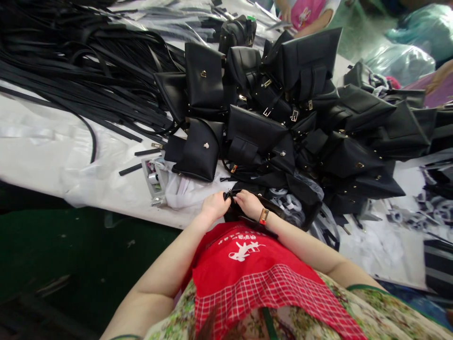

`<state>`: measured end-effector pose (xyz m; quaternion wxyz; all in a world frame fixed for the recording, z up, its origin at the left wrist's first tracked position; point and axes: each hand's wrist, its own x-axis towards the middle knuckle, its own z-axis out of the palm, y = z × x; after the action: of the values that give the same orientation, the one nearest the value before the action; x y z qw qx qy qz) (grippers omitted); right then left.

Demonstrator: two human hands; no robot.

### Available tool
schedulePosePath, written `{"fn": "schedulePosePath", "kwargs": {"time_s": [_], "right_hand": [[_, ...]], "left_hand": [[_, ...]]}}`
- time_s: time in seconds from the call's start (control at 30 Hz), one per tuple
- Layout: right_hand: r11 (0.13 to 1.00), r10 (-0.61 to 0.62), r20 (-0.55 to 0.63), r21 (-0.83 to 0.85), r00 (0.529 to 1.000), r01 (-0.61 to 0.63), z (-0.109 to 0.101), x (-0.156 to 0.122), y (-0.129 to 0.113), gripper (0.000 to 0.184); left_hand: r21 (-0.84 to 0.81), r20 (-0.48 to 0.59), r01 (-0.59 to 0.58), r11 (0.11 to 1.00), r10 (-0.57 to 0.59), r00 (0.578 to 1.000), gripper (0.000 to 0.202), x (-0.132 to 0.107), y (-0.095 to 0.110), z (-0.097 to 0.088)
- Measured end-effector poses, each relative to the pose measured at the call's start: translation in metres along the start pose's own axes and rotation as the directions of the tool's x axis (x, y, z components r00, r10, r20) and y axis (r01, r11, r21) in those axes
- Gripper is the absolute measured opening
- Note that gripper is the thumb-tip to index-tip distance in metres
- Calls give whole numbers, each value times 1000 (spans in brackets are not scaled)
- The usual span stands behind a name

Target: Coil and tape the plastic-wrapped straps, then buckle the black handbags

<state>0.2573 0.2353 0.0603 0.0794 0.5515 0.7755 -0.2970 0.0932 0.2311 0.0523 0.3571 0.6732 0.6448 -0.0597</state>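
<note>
Close in front of my red apron, at the table's near edge, both my hands are closed on a black handbag (272,206). My left hand (215,206) pinches a small dark part at the bag's left end, where a bit of metal shows. Just to its right, my right hand (249,204) grips the bag's upper edge with bent fingers. Much of the bag is hidden behind my hands and apron. Clear plastic with pale rings (288,203) lies against the bag's right side.
Black handbags (203,146) with metal clasps are heaped beyond my hands. Long black straps (88,80) cover the table's far left. A small box of parts (154,179) sits left of my hands, beside clear plastic (184,189). Co-workers' hands (286,14) show at the far side.
</note>
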Motion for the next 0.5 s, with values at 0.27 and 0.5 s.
{"fn": "schedulePosePath", "kwargs": {"time_s": [0.27, 0.5], "right_hand": [[976, 3, 156, -215, 988, 31, -8, 3, -10, 31], [987, 55, 241, -163, 969, -15, 7, 38, -16, 19]], "left_hand": [[-9, 7, -7, 1000, 7, 1000, 38, 1, 0, -1], [-37, 41, -29, 999, 30, 999, 35, -3, 6, 3]]}}
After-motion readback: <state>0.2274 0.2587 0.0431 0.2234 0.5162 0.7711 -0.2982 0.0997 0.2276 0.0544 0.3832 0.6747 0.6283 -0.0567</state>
